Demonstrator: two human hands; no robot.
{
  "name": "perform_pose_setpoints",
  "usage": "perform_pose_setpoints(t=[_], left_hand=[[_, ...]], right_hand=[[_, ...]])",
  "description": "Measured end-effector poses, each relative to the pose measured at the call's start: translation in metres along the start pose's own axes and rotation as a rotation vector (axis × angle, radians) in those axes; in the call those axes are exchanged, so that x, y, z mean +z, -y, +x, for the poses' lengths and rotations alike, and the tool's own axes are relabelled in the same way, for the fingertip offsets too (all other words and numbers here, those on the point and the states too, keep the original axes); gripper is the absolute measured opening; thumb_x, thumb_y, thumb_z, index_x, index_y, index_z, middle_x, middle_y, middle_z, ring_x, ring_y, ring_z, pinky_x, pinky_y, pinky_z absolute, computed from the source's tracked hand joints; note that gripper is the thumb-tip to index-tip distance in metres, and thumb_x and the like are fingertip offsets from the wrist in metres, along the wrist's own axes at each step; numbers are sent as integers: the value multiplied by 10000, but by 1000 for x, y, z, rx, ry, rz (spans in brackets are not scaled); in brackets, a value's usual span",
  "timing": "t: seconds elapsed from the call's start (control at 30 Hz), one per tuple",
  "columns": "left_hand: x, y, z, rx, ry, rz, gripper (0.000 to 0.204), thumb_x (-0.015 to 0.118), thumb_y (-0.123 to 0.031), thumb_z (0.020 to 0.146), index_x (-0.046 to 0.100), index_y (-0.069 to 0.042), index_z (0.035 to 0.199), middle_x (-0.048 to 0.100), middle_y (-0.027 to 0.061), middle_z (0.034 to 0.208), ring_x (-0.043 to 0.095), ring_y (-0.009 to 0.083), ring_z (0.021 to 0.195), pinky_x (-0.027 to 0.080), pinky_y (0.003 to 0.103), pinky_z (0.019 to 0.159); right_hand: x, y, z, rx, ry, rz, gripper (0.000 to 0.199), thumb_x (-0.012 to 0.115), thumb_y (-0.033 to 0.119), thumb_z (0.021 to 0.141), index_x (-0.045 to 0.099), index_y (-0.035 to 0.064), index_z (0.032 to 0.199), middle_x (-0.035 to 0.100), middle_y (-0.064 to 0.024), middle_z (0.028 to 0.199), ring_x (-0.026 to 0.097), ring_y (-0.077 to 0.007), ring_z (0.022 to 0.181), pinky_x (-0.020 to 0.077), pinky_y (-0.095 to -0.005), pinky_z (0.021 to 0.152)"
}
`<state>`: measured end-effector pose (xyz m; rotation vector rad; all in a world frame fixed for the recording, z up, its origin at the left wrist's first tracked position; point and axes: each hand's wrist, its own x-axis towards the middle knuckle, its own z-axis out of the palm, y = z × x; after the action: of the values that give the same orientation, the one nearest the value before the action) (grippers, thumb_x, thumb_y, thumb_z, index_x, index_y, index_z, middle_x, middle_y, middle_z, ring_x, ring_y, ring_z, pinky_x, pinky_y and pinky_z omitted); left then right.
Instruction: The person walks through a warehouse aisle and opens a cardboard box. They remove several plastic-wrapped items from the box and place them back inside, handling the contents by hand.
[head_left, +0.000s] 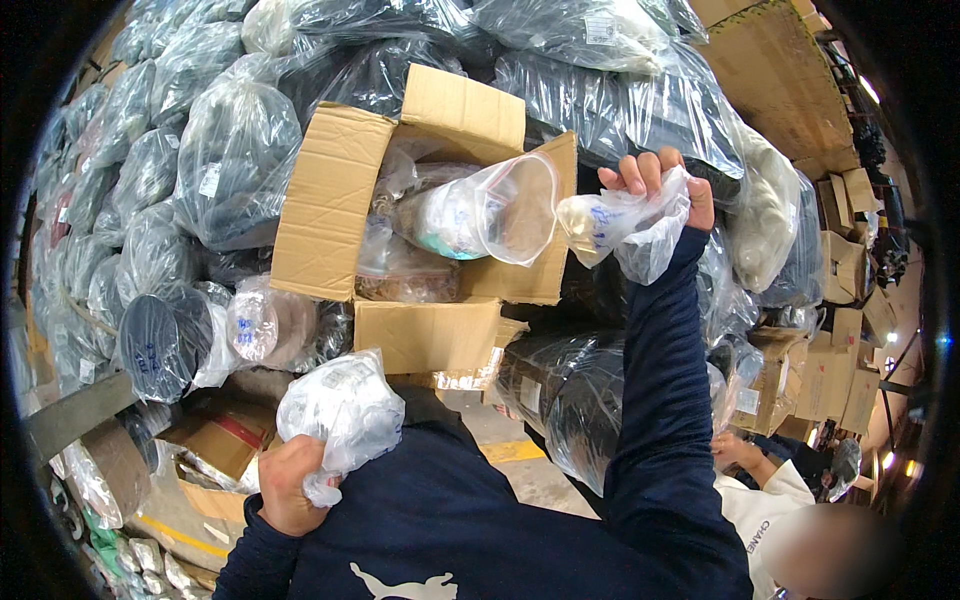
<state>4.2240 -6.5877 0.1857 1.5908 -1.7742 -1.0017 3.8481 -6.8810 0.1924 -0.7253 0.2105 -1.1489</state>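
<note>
My left hand (290,488) is closed round the gathered neck of a bulging clear plastic bag (342,408), low in front of my body. Its contents look whitish and cannot be made out. Raised at the right, my right hand (665,178) grips a smaller clear plastic bag (592,226) with something pale yellow at its end and blue marks on it. Between my hands an open cardboard box (332,205) has its flaps spread. Inside it lie several clear bags, and on top a zip bag (545,235) gapes toward my right hand.
Large plastic-wrapped bundles (235,150) are piled behind and to the left. Wrapped rolls (165,345) lie left of the box. More cardboard boxes (835,370) are stacked at the right. At the lower right another person in a white shirt (750,510) is close to my right arm.
</note>
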Motion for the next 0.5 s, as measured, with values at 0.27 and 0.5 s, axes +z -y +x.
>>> perform_pose_setpoints(t=[0.27,0.5], left_hand=[[2,0,-3,-33,-22,-13,152,652,-72,634,587,-18,760,535,149,688,562,364,626,436,380,552],[4,2,-2,-4,-28,-3,153,654,-76,629,582,-15,749,527,148,676,560,360,620,436,377,547]], right_hand=[[7,3,12,-60,-12,84,160,496,282,768,515,128,805,497,-68,761,511,-245,855,322,-558,996],[11,4,7,-81,40,159,161,524,245,769,459,106,817,460,-59,791,484,-210,849,290,-526,1048]])
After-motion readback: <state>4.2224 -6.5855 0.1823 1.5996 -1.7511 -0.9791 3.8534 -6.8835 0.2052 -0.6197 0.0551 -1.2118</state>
